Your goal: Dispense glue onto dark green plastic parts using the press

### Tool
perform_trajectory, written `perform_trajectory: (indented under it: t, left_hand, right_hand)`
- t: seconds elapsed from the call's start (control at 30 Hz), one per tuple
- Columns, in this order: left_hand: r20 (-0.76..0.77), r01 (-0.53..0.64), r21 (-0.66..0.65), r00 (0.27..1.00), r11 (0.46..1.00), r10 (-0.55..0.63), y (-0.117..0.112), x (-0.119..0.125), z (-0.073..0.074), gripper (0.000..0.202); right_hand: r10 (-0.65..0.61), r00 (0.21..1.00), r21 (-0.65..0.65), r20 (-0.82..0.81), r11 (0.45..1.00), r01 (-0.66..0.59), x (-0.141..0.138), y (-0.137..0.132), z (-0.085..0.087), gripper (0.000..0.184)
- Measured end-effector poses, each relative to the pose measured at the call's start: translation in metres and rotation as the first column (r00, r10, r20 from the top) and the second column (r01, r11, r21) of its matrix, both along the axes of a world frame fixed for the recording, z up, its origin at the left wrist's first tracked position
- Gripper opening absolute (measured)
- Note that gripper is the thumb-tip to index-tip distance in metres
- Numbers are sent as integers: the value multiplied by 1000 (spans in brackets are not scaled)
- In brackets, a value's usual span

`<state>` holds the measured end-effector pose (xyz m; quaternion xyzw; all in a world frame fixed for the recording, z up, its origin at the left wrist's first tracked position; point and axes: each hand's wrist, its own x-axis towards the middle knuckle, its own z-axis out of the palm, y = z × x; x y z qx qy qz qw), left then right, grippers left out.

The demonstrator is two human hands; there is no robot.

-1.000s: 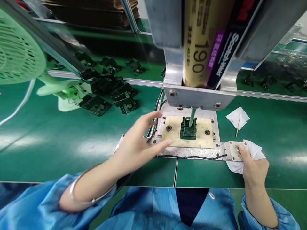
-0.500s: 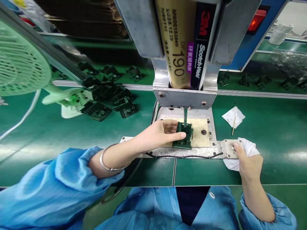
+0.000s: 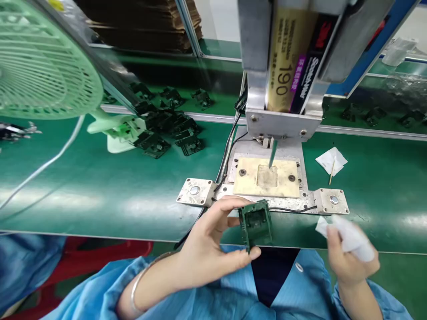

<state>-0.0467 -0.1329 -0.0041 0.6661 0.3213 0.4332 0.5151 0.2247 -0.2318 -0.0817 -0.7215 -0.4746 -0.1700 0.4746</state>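
My left hand (image 3: 216, 244) grips a dark green plastic housing (image 3: 256, 224) between thumb and fingers, tilted up in front of the bench edge. Folded in my right hand (image 3: 350, 262) is a white wipe (image 3: 353, 240), a little blurred. Behind the housing stands the adhesive dispenser, its metal bracket (image 3: 283, 124) holding a Scotch-Weld cartridge (image 3: 293, 66). The dispenser's green nozzle (image 3: 273, 153) points down at a cream fixture plate (image 3: 247, 182) with a square recess. A button box (image 3: 195, 191) sits left of the plate, another button box (image 3: 332, 201) right of it.
A pile of dark green housings (image 3: 170, 124) lies at the back left beside a green fan (image 3: 46, 62). A wooden stick (image 3: 332, 172) rests on a white paper square (image 3: 328, 160) at right. Black cables (image 3: 230, 142) run beside the dispenser. A red stool (image 3: 93, 262) stands lower left.
My left hand has drawn the housing off the fixture plate toward me and tilted it. My right hand has left the right button and lifted the wipe. The view has shifted.
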Motion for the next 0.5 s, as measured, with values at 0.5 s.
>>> perform_trajectory:
  t: [0.5]
  left_hand:
    - [33,114,433,989,894,-142,-10,9,5,65]
  right_hand:
    - [823,540,-157,177,565,-810,-69,11,60,32]
